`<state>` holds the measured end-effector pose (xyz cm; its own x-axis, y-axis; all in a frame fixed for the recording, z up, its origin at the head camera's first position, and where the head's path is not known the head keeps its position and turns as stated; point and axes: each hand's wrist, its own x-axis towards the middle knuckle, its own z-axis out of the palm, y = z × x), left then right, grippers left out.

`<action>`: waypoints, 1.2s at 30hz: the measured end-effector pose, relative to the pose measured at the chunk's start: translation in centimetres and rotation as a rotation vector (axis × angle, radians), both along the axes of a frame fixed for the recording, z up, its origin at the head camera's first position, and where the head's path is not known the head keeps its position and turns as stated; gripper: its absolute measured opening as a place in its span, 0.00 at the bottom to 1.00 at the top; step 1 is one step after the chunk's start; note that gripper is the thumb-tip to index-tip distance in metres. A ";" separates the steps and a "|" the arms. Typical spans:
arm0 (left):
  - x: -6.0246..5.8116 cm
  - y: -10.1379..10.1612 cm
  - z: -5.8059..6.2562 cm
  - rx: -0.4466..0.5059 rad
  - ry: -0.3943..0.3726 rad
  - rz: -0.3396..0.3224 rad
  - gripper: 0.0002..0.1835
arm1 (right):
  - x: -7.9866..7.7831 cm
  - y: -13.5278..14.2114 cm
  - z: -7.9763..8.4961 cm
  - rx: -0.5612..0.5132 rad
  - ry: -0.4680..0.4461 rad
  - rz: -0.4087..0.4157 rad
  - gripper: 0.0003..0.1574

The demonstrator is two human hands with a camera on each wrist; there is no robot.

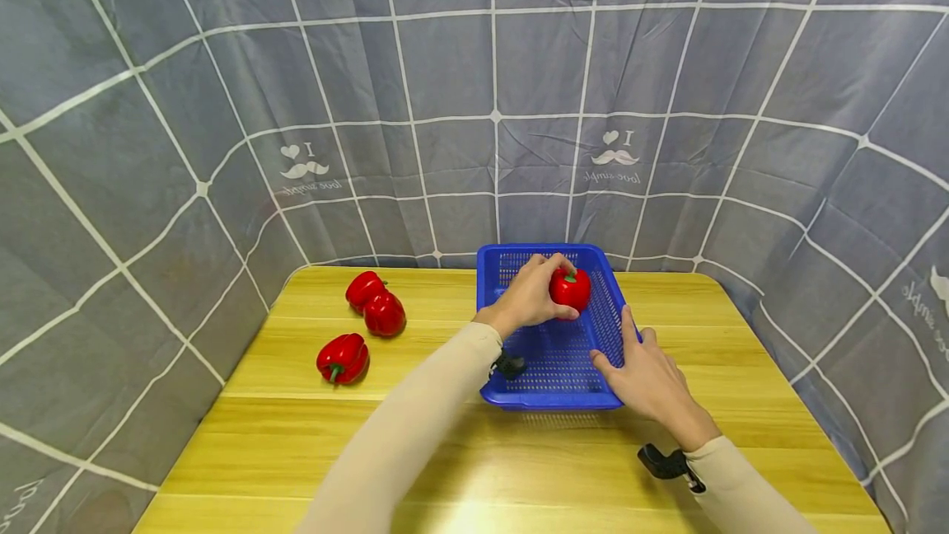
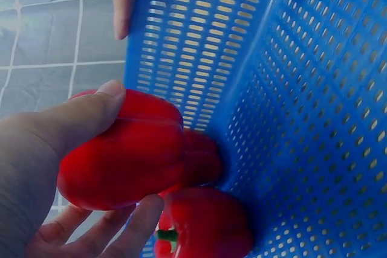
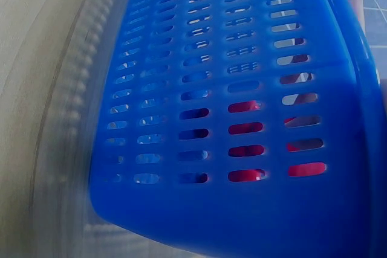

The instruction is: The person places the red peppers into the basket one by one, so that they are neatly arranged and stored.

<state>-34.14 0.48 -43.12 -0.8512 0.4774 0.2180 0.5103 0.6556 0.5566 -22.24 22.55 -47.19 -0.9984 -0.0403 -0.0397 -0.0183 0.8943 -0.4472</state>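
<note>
My left hand (image 1: 532, 295) grips a red bell pepper (image 1: 570, 290) over the far part of a blue plastic basket (image 1: 544, 400). In the left wrist view, the thumb lies on top of this pepper (image 2: 130, 155) and the other fingers are beneath it. Two more red peppers lie in the basket below it, one with a green stem (image 2: 208, 225), the other (image 2: 202, 158) partly hidden. At the basket's right side, my right hand (image 1: 652, 377) holds the rim, thumb on the inner side and fingers outside.
Left of the basket, two red peppers (image 1: 385, 314) (image 1: 365, 291) touch on the wooden table (image 1: 430, 386). A third pepper (image 1: 343, 358) lies nearer. Behind the table hangs a grey curtain (image 1: 445, 155) with white lines.
</note>
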 end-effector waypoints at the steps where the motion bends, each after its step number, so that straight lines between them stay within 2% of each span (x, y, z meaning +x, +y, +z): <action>1: 0.0 0.1 -0.1 -0.004 0.001 -0.002 0.38 | 0.0 0.0 0.0 0.001 0.002 0.000 0.71; 4: 0.0 0.5 -0.4 -0.013 -0.001 -0.010 0.38 | 0.0 0.0 0.0 0.005 0.006 0.003 0.71; 10: 0.2 1.3 -0.9 -0.036 -0.048 0.004 0.38 | 0.0 0.0 -0.1 -0.001 0.005 0.005 0.71; 13: 0.0 1.7 -1.4 -0.039 -0.068 0.011 0.37 | 0.0 0.0 -0.1 -0.003 0.008 0.002 0.70; 16: -1.2 2.1 -2.7 -0.043 -0.064 0.013 0.37 | 0.0 0.0 -0.1 -0.003 0.010 -0.001 0.70; 22: -5.9 3.5 -8.3 -0.050 -0.017 0.017 0.37 | 0.0 0.0 -0.1 0.001 0.009 -0.001 0.70; 24: -6.9 3.7 -9.5 -0.049 -0.007 0.007 0.37 | -0.1 0.0 -0.1 0.004 0.009 -0.001 0.70; 28: -7.8 3.8 -10.7 -0.037 0.031 -0.003 0.36 | -0.1 0.0 -0.2 0.008 0.013 -0.003 0.70; 36: -7.7 3.8 -11.0 0.012 0.036 -0.001 0.33 | 0.0 0.0 -0.4 0.006 0.014 -0.005 0.70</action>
<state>-41.84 4.24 -54.10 -0.8421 0.4758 0.2540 0.5309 0.6484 0.5456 -22.27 22.57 -47.60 -0.9990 -0.0352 -0.0261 -0.0201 0.8971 -0.4413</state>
